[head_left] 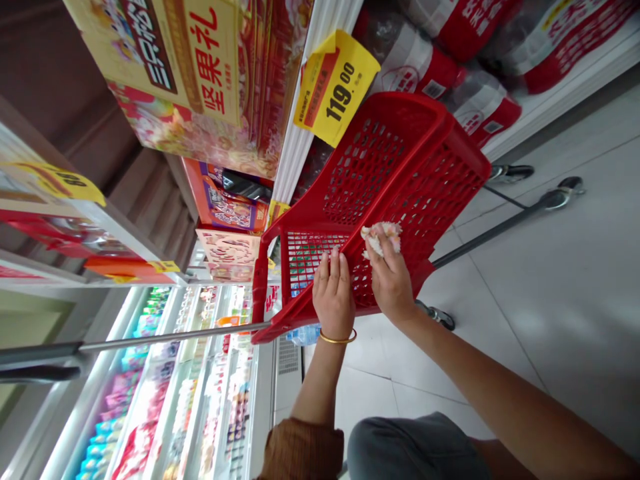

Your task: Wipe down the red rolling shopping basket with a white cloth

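Note:
A red plastic shopping trolley basket (433, 167) with perforated walls fills the middle of the head view, which is turned on its side. My right hand (393, 280) presses a crumpled whitish-pink cloth (382, 239) against the basket's outer wall, fingers over the cloth. Beside it, my left hand (334, 293) lies on the basket near a raised edge, its fingers stretched out and close together. Its thumb is hidden. A gold bangle (339, 339) circles my left wrist.
Shelves with a boxed gift pack (200, 73), a yellow price tag (337, 87) and red-labelled bottles (483, 107) stand close to the basket. The trolley's grey leg (493, 233) and casters (563, 193) reach over the tiled floor. A lit display cooler (195, 387) stands beyond.

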`<action>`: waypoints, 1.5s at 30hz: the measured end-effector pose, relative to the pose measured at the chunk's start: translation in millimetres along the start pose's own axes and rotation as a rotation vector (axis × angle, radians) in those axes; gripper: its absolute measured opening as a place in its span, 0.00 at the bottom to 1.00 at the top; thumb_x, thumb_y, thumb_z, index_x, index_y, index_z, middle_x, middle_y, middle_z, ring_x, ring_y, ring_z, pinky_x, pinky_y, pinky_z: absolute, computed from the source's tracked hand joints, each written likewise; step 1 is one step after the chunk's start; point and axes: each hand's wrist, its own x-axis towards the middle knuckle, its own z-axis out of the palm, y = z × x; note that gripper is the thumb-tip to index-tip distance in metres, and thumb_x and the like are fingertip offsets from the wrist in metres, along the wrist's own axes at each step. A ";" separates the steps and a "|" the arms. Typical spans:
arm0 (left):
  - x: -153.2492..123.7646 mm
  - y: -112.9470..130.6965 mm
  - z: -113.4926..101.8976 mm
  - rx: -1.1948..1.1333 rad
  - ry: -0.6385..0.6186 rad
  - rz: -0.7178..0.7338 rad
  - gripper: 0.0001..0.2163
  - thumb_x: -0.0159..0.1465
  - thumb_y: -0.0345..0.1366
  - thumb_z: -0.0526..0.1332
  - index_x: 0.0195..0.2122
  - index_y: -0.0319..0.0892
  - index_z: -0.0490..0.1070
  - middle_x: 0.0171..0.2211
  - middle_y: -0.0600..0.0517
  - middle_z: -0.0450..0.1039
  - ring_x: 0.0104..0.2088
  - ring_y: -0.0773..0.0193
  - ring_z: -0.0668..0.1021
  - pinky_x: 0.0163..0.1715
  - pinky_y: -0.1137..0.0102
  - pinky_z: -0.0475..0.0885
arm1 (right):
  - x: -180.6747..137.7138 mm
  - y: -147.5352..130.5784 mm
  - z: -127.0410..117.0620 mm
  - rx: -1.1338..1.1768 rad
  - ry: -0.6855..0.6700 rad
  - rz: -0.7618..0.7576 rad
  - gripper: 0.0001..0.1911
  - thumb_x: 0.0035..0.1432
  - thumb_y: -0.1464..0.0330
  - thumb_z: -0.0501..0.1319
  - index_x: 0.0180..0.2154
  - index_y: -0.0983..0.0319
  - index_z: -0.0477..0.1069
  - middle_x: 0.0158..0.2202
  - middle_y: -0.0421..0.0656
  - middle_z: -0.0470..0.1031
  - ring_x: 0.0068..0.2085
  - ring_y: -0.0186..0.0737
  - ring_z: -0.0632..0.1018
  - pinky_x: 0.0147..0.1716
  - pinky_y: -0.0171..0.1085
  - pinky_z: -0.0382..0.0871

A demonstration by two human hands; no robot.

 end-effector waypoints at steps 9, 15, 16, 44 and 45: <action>0.5 2.4 0.5 -0.017 0.007 -0.030 0.27 0.68 0.26 0.48 0.68 0.39 0.44 0.61 0.40 0.62 0.66 0.58 0.55 0.62 0.59 0.60 | -27.1 -5.0 10.0 0.065 -0.094 -0.031 0.32 0.67 0.76 0.49 0.66 0.50 0.42 0.68 0.38 0.48 0.67 0.43 0.53 0.68 0.50 0.47; 0.4 -3.5 -2.3 -0.031 -0.038 0.029 0.26 0.69 0.27 0.48 0.67 0.35 0.45 0.63 0.39 0.59 0.67 0.58 0.53 0.63 0.60 0.57 | -50.9 -3.8 10.9 0.104 -0.181 -0.098 0.32 0.66 0.76 0.50 0.66 0.51 0.44 0.67 0.40 0.52 0.67 0.44 0.53 0.67 0.48 0.49; 0.4 -5.9 -4.0 -0.028 -0.056 0.051 0.26 0.69 0.27 0.48 0.67 0.35 0.45 0.63 0.40 0.58 0.67 0.58 0.53 0.63 0.60 0.57 | -52.0 -3.3 9.3 0.107 -0.194 -0.108 0.32 0.66 0.76 0.50 0.66 0.51 0.44 0.67 0.41 0.51 0.67 0.44 0.54 0.67 0.48 0.50; -31.3 -21.1 -9.3 0.019 -0.136 -0.204 0.22 0.70 0.32 0.45 0.65 0.38 0.55 0.60 0.42 0.66 0.57 0.56 0.69 0.56 0.60 0.61 | -59.2 -25.9 36.5 -0.138 -0.159 -0.030 0.31 0.68 0.75 0.41 0.67 0.47 0.35 0.70 0.38 0.42 0.68 0.45 0.51 0.66 0.49 0.51; -31.2 -21.0 -8.8 0.018 -0.131 -0.208 0.22 0.70 0.33 0.45 0.65 0.39 0.55 0.60 0.42 0.66 0.57 0.56 0.69 0.56 0.60 0.61 | -61.7 -26.7 37.5 -0.146 -0.174 -0.035 0.31 0.68 0.74 0.42 0.67 0.47 0.35 0.70 0.39 0.42 0.68 0.45 0.51 0.66 0.50 0.51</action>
